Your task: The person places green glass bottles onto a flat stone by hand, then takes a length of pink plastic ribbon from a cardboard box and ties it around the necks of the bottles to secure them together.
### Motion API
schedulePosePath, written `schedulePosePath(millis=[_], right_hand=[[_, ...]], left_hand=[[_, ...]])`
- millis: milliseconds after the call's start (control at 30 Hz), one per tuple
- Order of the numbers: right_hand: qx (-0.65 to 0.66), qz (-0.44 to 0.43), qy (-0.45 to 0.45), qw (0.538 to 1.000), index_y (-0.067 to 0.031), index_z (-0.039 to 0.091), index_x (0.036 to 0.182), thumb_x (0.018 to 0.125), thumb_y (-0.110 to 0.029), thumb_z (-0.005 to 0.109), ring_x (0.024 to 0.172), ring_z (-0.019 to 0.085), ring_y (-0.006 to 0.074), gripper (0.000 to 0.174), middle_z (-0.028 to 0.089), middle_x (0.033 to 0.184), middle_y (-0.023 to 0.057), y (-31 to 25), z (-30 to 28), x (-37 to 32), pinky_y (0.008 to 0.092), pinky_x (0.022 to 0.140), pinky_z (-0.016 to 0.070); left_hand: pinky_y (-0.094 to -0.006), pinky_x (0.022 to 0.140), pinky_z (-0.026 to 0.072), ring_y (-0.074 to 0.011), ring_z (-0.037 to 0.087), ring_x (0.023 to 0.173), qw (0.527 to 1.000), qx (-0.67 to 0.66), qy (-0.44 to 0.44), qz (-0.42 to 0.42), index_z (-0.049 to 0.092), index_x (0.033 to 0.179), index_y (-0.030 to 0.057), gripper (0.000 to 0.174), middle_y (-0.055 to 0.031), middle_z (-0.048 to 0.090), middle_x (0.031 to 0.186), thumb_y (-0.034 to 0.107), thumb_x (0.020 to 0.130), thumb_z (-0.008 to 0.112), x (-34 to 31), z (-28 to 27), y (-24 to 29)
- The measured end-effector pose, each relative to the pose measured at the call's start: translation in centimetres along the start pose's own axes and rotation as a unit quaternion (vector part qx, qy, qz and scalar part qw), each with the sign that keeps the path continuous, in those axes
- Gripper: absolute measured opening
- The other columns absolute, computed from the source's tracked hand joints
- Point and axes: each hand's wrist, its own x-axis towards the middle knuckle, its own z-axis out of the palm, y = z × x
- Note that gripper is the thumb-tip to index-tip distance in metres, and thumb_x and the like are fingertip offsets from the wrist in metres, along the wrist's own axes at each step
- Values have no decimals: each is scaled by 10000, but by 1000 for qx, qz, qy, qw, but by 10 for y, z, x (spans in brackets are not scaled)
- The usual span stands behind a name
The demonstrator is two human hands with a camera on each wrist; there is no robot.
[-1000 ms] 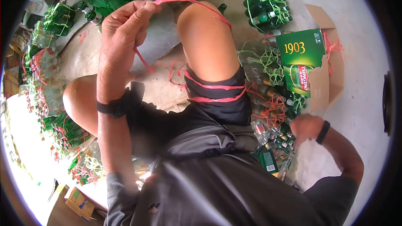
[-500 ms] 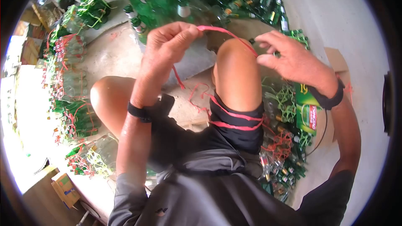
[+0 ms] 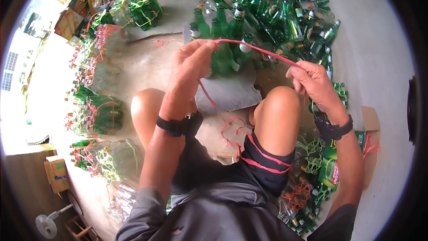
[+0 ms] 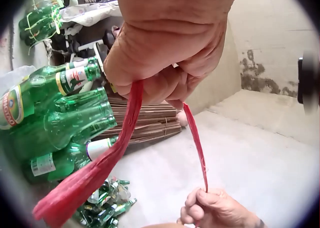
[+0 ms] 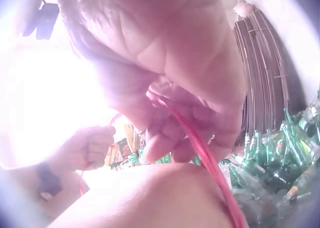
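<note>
My left hand point(image 3: 191, 62) pinches one end portion of a red plastic strip point(image 3: 261, 48), and a short tail of it hangs below the fist. The fingers of my right hand point(image 3: 317, 85) grip the same strip further along, with the other tail dropping beneath. Between the hands the strip arches in a shallow curve above my knees. In the left wrist view the tail point(image 4: 117, 148) looks flat and crinkled. A group of upright green beer bottles point(image 3: 221, 53) stands just beyond the strip on a grey sheet point(image 3: 232, 96).
More red strips point(image 3: 267, 164) lie across my thigh. A heap of loose green bottles point(image 3: 285, 18) fills the back right. Tied bottle bundles point(image 3: 104, 111) line the left side. A torn green carton point(image 3: 329, 163) lies at the right by the wall; a white fan point(image 3: 47, 225) is at lower left.
My right hand came up from low at the right, reached the strip and now grips it. The strip is drawn out between both hands. The head view has shifted, showing more of the bottles ahead.
</note>
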Motion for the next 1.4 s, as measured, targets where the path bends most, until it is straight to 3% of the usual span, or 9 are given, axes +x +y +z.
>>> schedulePosePath(millis=[33,167,300,533,933,1133,1200,1267,1400], right_hand=[[23,5,-7,1000,-62,676,948,1037,-314,621,527,437,2,273,494,634,-72,-2,-1,5,177,477,329],[136,16,1,991,-71,648,928,1034,-323,630,499,303,-12,274,404,621,-99,-3,-15,29,173,437,248],[173,-13,19,985,-49,670,940,1024,-296,654,488,278,-15,261,411,626,-104,-8,-24,58,189,427,197],[182,-84,76,977,-58,668,965,1014,-273,667,497,276,-20,220,422,650,-106,4,-26,134,188,423,192],[239,-52,120,962,-75,691,982,992,-291,705,497,314,-27,216,500,702,-98,67,2,255,179,416,195],[236,-3,109,966,-85,701,975,985,-305,712,487,320,-19,221,499,689,-88,107,19,278,188,414,187],[221,38,116,968,-104,703,973,974,-306,718,483,320,-9,202,492,678,-84,119,26,283,194,417,188],[212,54,117,969,-121,703,951,969,-291,713,480,326,2,171,484,668,-80,132,34,285,203,420,201],[179,100,94,974,-117,697,874,982,-267,687,496,362,19,185,508,678,-73,169,43,288,218,436,240]], left_hand=[[-205,448,190,4,279,502,1000,-2,26,7,688,1011,-7,167,112,386,629,157,996,656,4,-9,2],[-192,419,187,15,261,485,991,-49,113,50,694,1013,-6,160,125,376,623,148,996,657,22,-41,12],[-199,406,188,19,261,473,980,-43,174,85,701,1017,-1,141,123,379,610,132,983,672,38,-54,24],[-211,412,194,4,284,465,962,46,249,97,711,1006,-1,151,116,416,600,142,954,705,87,-60,21],[-227,432,262,-24,362,485,931,189,292,107,766,961,12,190,76,502,622,187,907,717,156,-96,-29],[-236,414,280,-38,405,483,934,209,288,3,759,920,20,204,57,522,632,219,875,756,167,-117,-73],[-241,415,290,-48,420,483,935,217,281,20,747,860,29,190,45,535,640,219,875,745,166,-124,-88],[-270,506,385,-87,515,577,937,213,274,-40,774,994,-61,287,-3,617,691,193,864,740,166,-132,-99],[-272,453,347,-73,469,535,933,232,258,-95,772,888,-36,218,23,563,641,176,885,724,160,-139,-117]])
